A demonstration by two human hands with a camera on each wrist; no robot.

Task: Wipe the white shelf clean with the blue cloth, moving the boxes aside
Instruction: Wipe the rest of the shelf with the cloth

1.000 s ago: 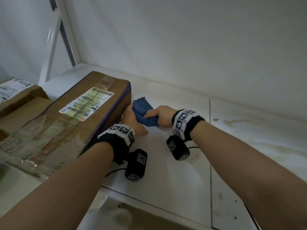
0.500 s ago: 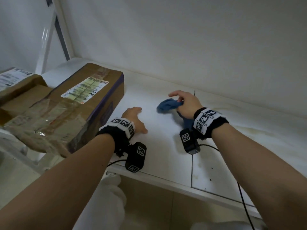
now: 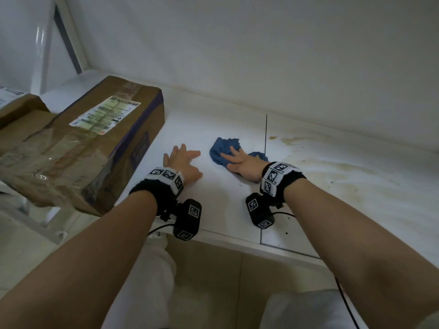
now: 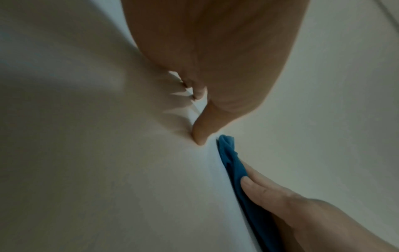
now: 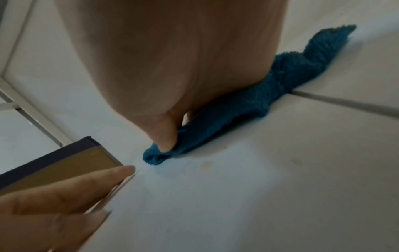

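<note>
The blue cloth (image 3: pixel 223 150) lies crumpled on the white shelf (image 3: pixel 190 129), just left of a seam between panels. My right hand (image 3: pixel 240 160) lies flat on the cloth with straight fingers and presses it down; in the right wrist view the thumb sits on the cloth (image 5: pixel 237 109). My left hand (image 3: pixel 183 162) rests flat on the bare shelf to the left of the cloth, fingers spread, holding nothing. The left wrist view shows the cloth (image 4: pixel 235 167) under the right fingers. A large taped cardboard box (image 3: pixel 90 143) with a shipping label stands at the left, apart from both hands.
A second cardboard box (image 3: pixel 16 110) sits further left behind the first. Brown stains (image 3: pixel 337 162) mark the right shelf panel. The wall (image 3: pixel 261 55) closes the back of the shelf. The shelf's front edge (image 3: pixel 273 248) runs below my wrists.
My right hand has gone from gripping the cloth beside the box to pressing it flat further right. My left hand left the box side and now lies flat on the shelf.
</note>
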